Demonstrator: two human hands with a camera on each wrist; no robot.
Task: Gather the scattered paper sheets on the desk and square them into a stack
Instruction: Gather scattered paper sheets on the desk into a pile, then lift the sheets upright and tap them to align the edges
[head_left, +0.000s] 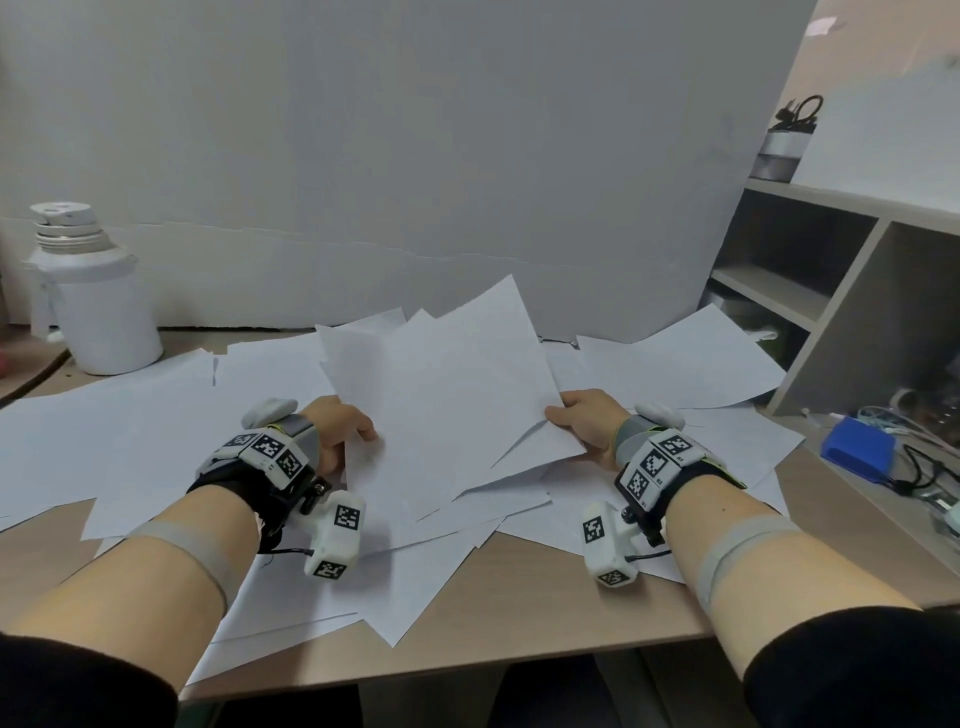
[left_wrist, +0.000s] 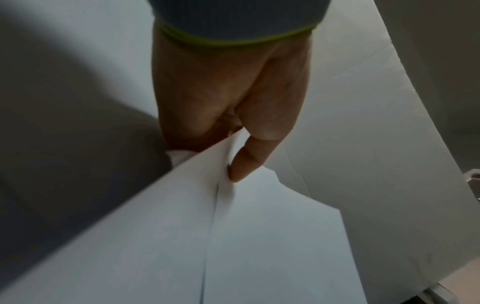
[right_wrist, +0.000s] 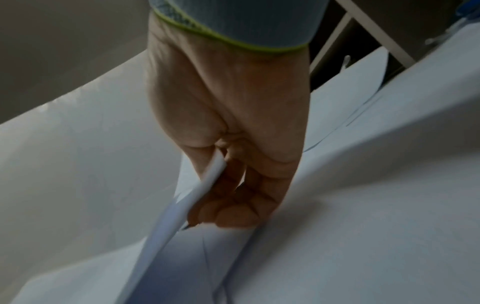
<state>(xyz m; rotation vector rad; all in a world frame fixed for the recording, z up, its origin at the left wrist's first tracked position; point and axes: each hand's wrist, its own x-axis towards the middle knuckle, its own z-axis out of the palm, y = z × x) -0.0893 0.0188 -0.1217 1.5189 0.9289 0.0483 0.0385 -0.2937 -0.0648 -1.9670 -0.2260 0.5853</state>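
Note:
I hold a loose bundle of white paper sheets (head_left: 447, 387) tilted up above the desk, its corners fanned and uneven. My left hand (head_left: 345, 434) grips its left edge, and in the left wrist view one finger (left_wrist: 241, 162) presses on the sheets (left_wrist: 259, 236) while the rest are hidden behind them. My right hand (head_left: 584, 423) pinches the right edge. The right wrist view shows the curled fingers (right_wrist: 233, 205) under the bent paper edge (right_wrist: 207, 183). Several more scattered sheets (head_left: 145, 431) lie flat across the desk (head_left: 519, 623), overlapping at odd angles.
A white flask (head_left: 98, 301) stands at the back left. A white board (head_left: 415, 156) rises behind the papers. On the right are a shelf unit (head_left: 831, 291), a blue box (head_left: 857, 449) and tangled cables. Bare desk shows along the front edge.

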